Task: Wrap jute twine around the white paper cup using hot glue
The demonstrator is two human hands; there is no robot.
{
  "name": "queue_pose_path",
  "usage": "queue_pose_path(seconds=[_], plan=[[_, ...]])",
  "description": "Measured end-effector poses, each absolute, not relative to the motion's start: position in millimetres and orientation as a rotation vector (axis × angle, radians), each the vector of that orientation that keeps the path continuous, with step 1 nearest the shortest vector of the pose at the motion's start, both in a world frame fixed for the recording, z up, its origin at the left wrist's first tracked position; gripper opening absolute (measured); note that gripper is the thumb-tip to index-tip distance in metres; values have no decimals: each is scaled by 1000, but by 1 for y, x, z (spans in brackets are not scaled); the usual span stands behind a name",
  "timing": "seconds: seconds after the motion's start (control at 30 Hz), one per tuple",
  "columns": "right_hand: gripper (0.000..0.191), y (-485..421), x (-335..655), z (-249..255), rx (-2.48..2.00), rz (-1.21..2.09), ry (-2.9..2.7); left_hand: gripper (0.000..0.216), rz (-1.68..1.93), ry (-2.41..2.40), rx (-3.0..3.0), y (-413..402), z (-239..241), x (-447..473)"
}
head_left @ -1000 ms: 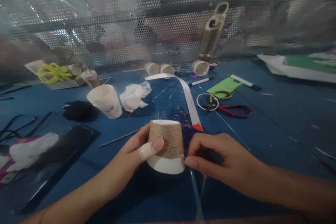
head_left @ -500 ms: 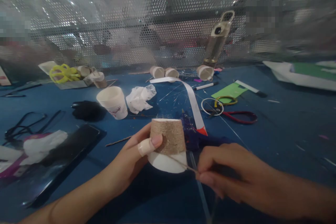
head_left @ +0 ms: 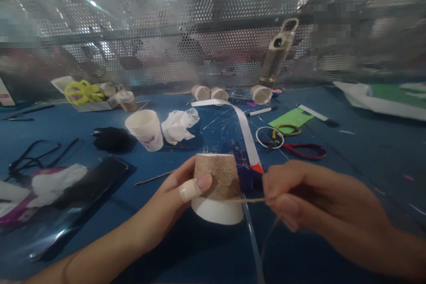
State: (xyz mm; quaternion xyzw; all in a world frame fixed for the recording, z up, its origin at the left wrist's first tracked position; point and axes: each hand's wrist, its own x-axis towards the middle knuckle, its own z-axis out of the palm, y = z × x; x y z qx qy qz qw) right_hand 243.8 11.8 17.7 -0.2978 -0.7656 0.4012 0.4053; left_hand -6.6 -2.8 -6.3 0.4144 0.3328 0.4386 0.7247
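Note:
An upside-down white paper cup [head_left: 218, 186] stands in front of me on the blue table, its upper part wrapped in brown twine. My left hand [head_left: 173, 195] grips the cup's side, a bandage round the thumb. My right hand [head_left: 309, 199] is just right of the cup, fingers pinched on a strand of twine [head_left: 249, 200] stretched taut from the cup's wrapped band. The loose end of the twine trails down below my right hand.
A white paper cup [head_left: 145, 129], crumpled tissue [head_left: 179, 125], a black phone [head_left: 89, 182], red-handled scissors [head_left: 299, 148], a white paper strip [head_left: 244, 131], green paper [head_left: 289, 117], yellow scissors [head_left: 81, 92] and several small cups lie about. A perforated metal screen [head_left: 199, 31] backs the table, a bottle [head_left: 278, 55] against it.
My right hand has drawn away from the cup to the right, pulling the twine out taut and level. The left hand has kept its grip on the cup.

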Motion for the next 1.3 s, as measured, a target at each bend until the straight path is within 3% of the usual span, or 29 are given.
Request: queue_pose_path(seconds=[0.17,0.33,0.9,1.3], plan=[[11,17,244,10,-802,821,-2138,42,965,780,911,0,-6,-8],[14,17,241,3,-738,752,-2167,38,961,824,951,1,-6,-6],[24,17,240,-2,-777,1025,-2039,45,900,896,1015,0,-3,-1],[22,19,240,-1,-745,881,-2020,42,930,880,1020,0,-6,1]])
